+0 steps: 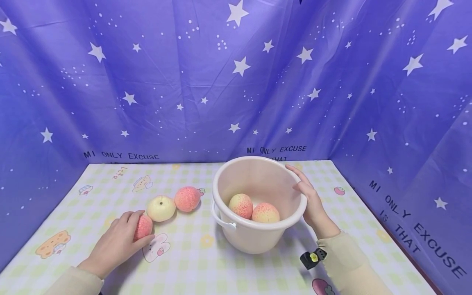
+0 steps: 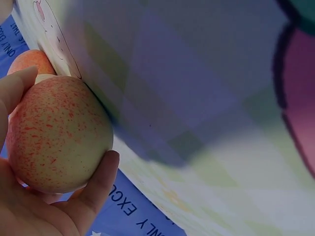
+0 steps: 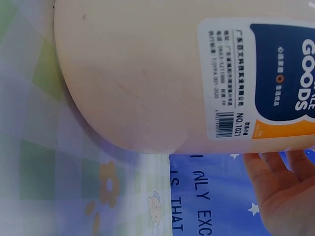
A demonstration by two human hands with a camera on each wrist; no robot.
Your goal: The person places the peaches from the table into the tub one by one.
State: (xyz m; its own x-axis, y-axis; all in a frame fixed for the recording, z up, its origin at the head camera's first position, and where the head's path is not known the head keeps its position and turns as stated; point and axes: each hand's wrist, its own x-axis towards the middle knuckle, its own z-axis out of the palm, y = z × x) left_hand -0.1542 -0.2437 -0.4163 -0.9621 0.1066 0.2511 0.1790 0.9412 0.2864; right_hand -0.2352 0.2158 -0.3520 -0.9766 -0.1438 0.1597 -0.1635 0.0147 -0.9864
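Note:
My left hand [image 1: 119, 239] grips a red-and-yellow peach [image 1: 144, 228] at the left of the table. In the left wrist view, fingers and thumb lie round this speckled peach [image 2: 61, 135]. Just beyond it sit a pale yellow peach [image 1: 161, 208] and a red peach [image 1: 187, 199], in a slanting row. A cream plastic bucket [image 1: 254, 239] stands right of centre, its mouth tipped toward me. Two blushed peaches, one left [image 1: 241, 206] and one right [image 1: 266, 213], lie inside. My right hand [image 1: 312, 205] holds the bucket's right side at the rim.
A pale checked cloth [image 1: 184, 262] with cartoon prints covers the table. Purple star-printed curtains [image 1: 206, 82] enclose the back and sides. The bucket's white handle [image 1: 223, 221] hangs down at its left. A printed label [image 3: 226, 83] shows on its outer wall.

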